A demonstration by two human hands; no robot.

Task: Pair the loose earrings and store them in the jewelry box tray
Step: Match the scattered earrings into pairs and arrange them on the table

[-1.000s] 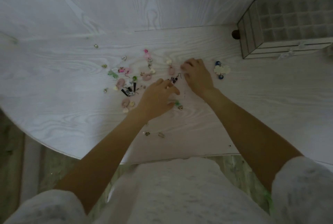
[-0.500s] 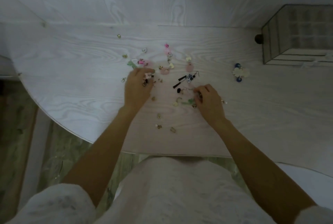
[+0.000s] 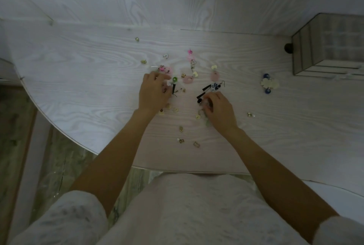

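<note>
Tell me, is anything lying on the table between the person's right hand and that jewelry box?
Only small things. From the right hand toward the jewelry box, a cream-and-blue flower earring pair lies roughly on the path, flat on the table. Nothing tall blocks a lifted carry.

Hiding small earrings (image 3: 167, 87) beneath the left hand (image 3: 152, 93); blocking a pale piece under the right hand (image 3: 220, 109); cropping the jewelry box (image 3: 331, 47) at the right edge.
</note>
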